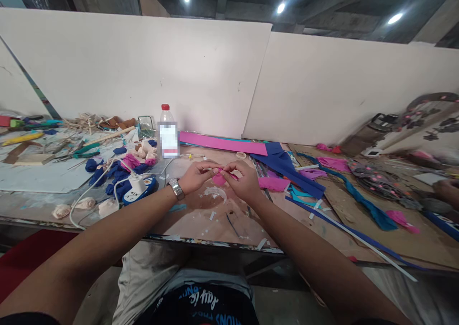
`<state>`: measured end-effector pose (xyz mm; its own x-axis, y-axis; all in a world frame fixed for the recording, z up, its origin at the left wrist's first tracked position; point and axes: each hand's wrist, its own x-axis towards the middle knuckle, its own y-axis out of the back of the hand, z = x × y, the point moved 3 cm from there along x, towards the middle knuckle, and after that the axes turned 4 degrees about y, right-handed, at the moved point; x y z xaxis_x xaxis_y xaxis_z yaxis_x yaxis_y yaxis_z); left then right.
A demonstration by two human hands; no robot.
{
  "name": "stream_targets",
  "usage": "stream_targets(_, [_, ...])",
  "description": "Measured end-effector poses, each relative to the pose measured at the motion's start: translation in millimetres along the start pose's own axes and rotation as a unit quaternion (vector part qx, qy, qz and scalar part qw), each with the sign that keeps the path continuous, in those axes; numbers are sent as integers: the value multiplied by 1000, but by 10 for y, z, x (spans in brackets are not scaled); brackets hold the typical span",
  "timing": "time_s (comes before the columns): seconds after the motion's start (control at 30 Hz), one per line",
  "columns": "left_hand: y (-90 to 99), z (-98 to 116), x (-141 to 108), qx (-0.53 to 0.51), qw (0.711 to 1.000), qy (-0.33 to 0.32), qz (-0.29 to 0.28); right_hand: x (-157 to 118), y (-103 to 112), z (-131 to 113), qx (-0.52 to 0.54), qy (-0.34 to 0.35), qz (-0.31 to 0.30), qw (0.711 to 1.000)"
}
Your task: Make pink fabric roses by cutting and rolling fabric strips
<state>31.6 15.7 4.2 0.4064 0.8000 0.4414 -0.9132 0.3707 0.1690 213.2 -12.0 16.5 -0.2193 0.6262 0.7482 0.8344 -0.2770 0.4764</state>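
Over the middle of the worktable, a small piece of bright pink crepe paper is pinched between my two hands. My left hand, with a metal watch on its wrist, has its thumb and fingers closed on the left side of the piece. The fingertips of my right hand grip its right side. Part of the pink piece hangs below the fingertips; the rest is hidden by them. A roll of tape lies just beyond my right hand.
Left are a bottle with a red cap, a blue-and-white power strip with cables, and crumpled blue pieces. Long pink and blue strips lie behind and right. Another person's hand is at the far right.
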Motion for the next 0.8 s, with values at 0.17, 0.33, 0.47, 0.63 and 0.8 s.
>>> stream_targets(0.17, [-5,-38,8,-11,1000,9,4,0,-7,-14,7,3,-4,1000])
stream_targets(0.33, [19,-36,24,4,1000,19,16,2,-8,-17,16,-2,-2,1000])
stream_targets(0.47, [16,-24,20,12,1000,19,8,18,3,-39,0,8,-5,1000])
stream_targets(0.63, [-2,-30,9,19,1000,12,-7,31,17,-72,-10,25,-5,1000])
stream_targets(0.8, [-12,-17,-5,55,998,-13,-24,20,16,-62,-7,18,5,1000])
